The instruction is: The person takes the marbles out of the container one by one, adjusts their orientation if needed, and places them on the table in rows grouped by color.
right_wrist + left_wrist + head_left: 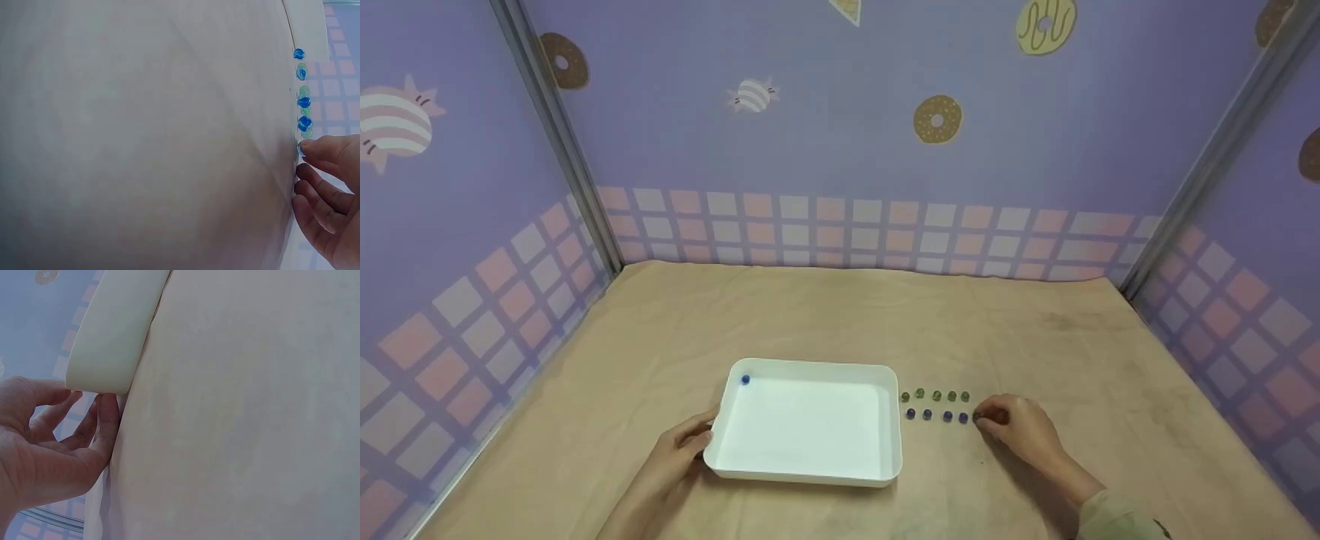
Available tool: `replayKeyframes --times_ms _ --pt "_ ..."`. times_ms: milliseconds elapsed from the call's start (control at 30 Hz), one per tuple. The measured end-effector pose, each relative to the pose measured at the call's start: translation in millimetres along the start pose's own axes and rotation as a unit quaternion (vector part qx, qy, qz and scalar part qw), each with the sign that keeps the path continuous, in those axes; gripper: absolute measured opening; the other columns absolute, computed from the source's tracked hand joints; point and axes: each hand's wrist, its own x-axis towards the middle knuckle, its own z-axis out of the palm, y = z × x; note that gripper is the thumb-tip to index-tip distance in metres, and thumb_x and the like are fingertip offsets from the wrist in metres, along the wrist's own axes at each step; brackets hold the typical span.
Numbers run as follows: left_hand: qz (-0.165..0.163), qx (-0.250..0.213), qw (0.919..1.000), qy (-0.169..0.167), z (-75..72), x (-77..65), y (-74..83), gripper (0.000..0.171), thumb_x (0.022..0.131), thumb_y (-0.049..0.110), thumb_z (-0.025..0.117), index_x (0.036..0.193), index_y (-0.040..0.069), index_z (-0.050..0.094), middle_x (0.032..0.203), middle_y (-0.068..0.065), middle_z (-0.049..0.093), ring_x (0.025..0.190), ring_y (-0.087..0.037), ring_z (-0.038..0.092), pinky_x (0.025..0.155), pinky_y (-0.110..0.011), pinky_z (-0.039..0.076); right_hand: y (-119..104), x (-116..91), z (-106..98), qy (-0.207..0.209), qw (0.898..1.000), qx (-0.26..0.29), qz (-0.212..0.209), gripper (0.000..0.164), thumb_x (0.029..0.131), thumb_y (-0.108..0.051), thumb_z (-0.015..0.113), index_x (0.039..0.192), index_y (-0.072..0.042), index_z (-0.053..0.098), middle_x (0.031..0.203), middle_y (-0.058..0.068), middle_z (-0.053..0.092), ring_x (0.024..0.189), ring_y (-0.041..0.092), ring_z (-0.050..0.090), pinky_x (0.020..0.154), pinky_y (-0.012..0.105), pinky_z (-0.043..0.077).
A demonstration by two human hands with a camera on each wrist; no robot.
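A white rectangular tray [802, 475] lies on the table, with one blue marble [745, 380] inside at its far left corner. My left hand [679, 454] holds the tray's left side; in the left wrist view its thumb and fingertips meet the end wall. To the right of the tray are two rows of glass marbles: green marbles [937, 396] behind, blue marbles [947, 416] in front. At the right end of the blue row, my right hand [1024, 431] pinches a marble [302, 149], mostly covered by thumb and fingers.
A tan cloth [840, 315] with slight creases covers the table. Purple walls [825, 150] printed with sweets and checks stand behind and at both sides, joined by grey metal posts [562, 135]. The nearest green marble sits close against the tray's right wall.
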Motion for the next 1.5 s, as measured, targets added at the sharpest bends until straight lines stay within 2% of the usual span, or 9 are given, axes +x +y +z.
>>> replayKeyframes --times_ms 267,467,600,900,1267,1500 --pt "0.011 0.021 0.9996 0.012 1.3 3.0 -0.8 0.045 0.101 0.009 0.048 0.146 0.007 0.046 0.135 -0.023 0.055 0.110 -0.024 0.059 0.086 -0.031 0.052 -1.1 -0.2 0.6 0.009 1.000 -0.030 -0.002 0.016 0.080 -0.010 0.079 0.091 -0.022 0.076 0.090 -0.005 0.075 0.079 0.007 0.064 0.071 0.029 0.051" --pt "0.040 0.023 0.9989 -0.008 -0.6 0.6 -2.6 0.045 0.102 0.006 0.045 0.147 0.001 0.042 0.138 -0.029 0.050 0.122 -0.036 0.057 0.092 -0.039 0.055 0.6 -0.7 2.3 0.020 0.999 -0.032 -0.007 0.019 0.080 -0.008 0.078 0.094 -0.021 0.077 0.092 -0.005 0.076 0.081 0.010 0.068 0.074 0.036 0.054" --pt "0.044 0.021 0.9987 -0.011 -0.7 0.5 -3.4 0.045 0.102 0.007 0.045 0.147 0.000 0.042 0.139 -0.029 0.050 0.124 -0.039 0.056 0.094 -0.041 0.055 0.9 -0.6 3.0 0.020 0.999 -0.032 -0.008 0.021 0.079 -0.009 0.079 0.097 -0.019 0.076 0.091 -0.005 0.076 0.079 0.009 0.068 0.073 0.033 0.054" --pt "0.033 0.027 0.9991 0.001 0.0 2.4 -3.0 0.045 0.101 0.009 0.047 0.146 0.004 0.045 0.134 -0.025 0.054 0.112 -0.026 0.062 0.088 -0.035 0.054 -5.4 -0.5 -2.5 -0.002 0.998 -0.057 -0.009 0.027 0.078 -0.012 0.081 0.105 -0.015 0.075 0.084 -0.006 0.072 0.072 0.005 0.059 0.067 0.028 0.048" --pt "0.026 0.019 0.9995 -0.002 -0.5 1.7 -2.5 0.046 0.101 0.010 0.047 0.147 0.006 0.044 0.135 -0.025 0.053 0.103 -0.022 0.063 0.083 -0.032 0.055 -10.5 -2.4 -4.4 -0.011 0.997 -0.077 -0.013 0.022 0.077 -0.011 0.082 0.098 -0.018 0.076 0.083 -0.007 0.071 0.070 0.006 0.056 0.063 0.028 0.045" --pt "0.038 0.023 0.9990 -0.010 -1.7 1.4 -3.0 0.046 0.102 0.008 0.047 0.147 0.002 0.042 0.137 -0.027 0.051 0.115 -0.028 0.060 0.092 -0.037 0.055 -11.2 -3.7 -1.8 0.002 0.996 -0.090 -0.021 0.018 0.076 -0.015 0.083 0.093 -0.019 0.077 0.083 -0.006 0.073 0.070 0.007 0.059 0.063 0.029 0.047"
